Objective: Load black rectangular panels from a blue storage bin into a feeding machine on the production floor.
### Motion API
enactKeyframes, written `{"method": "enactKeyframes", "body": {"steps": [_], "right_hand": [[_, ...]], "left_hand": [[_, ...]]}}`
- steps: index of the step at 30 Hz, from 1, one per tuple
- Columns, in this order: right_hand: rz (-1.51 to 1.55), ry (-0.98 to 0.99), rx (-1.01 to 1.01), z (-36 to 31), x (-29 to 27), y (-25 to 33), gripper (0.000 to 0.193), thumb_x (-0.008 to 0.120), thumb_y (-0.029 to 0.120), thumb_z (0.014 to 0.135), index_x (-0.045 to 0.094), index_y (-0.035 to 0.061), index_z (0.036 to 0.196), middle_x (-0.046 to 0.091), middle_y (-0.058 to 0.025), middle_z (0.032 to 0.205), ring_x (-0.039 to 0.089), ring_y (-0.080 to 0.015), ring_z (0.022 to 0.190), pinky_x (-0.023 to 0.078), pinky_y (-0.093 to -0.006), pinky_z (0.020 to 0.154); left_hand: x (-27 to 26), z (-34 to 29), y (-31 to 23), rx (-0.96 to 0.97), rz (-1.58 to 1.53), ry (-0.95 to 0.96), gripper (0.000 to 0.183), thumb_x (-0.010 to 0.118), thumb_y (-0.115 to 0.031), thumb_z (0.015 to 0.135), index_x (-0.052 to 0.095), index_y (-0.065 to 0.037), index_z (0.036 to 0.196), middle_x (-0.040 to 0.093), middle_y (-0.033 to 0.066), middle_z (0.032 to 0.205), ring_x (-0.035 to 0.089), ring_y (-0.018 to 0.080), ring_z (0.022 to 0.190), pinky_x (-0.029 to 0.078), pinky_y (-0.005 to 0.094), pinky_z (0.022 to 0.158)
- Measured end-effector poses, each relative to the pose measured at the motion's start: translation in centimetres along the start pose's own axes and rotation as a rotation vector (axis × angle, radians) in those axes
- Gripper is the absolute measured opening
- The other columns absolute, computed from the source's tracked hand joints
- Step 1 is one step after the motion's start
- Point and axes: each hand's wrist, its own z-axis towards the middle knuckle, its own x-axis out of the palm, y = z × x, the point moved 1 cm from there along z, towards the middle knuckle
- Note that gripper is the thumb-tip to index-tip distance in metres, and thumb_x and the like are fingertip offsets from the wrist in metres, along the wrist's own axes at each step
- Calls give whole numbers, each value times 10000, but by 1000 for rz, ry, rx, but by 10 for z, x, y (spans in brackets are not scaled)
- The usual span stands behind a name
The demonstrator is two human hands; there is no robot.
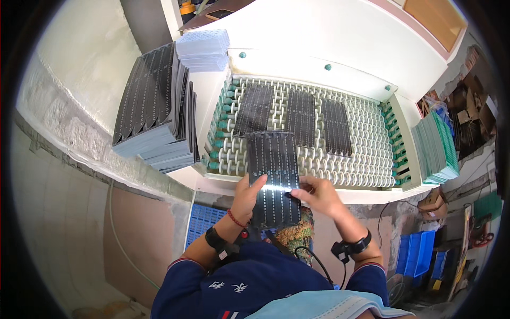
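Your left hand (pixel 244 199) pinches the left edge of a glossy black rectangular panel (pixel 273 159) with pale dotted rows; your right hand (pixel 321 198) seemingly pinches its right edge, fingers partly hidden. It overlaps, in view, the near edge of the white-roller conveyor (pixel 366 138), whose rollers lie exposed toward the right edge beyond three dark flat panels (pixel 301 119).
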Motion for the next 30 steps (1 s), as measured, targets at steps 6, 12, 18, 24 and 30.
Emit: {"method": "enactKeyframes", "body": {"steps": [6, 12, 18, 24, 30], "right_hand": [[219, -74, 104, 6, -14, 0, 144, 648, 115, 820, 613, -24, 836, 571, -6, 609, 539, -86, 496, 439, -237, 448], [220, -503, 258, 55, -134, -75, 264, 636, 239, 805, 665, -2, 909, 571, -3, 649, 486, -69, 531, 413, -216, 482], [-108, -759, 396, 75, -246, -209, 228, 652, 157, 761, 661, -50, 855, 610, -72, 643, 551, -124, 589, 419, -268, 540], [-344, -767, 165, 72, -206, -157, 234, 664, 154, 752, 661, -33, 892, 668, -134, 770, 625, -167, 707, 478, -283, 664], [189, -100, 152, 19, -55, -49, 282, 682, 227, 795, 663, 15, 981, 651, -55, 767, 587, -104, 629, 482, -238, 547]], "left_hand": [[9, 12, 4, 85, 124, -44, 211, 530, -112, 893, 541, 10, 1065, 617, 48, 942, 593, 107, 799, 490, 255, 705], [-5, -1, -9, -64, 47, -23, 256, 466, -161, 921, 532, 29, 1079, 612, 62, 944, 597, 125, 794, 494, 264, 706], [-24, -17, -18, -108, -146, 113, 305, 428, -163, 914, 506, 73, 1092, 615, 127, 965, 626, 189, 824, 522, 302, 737], [-28, -27, -18, -127, -174, 119, 286, 466, -101, 895, 485, 49, 1138, 596, 117, 1027, 610, 174, 872, 507, 291, 762], [-19, -17, -12, -25, 13, 44, 249, 519, -90, 885, 503, 32, 1102, 603, 68, 951, 598, 129, 834, 500, 265, 719]]}}
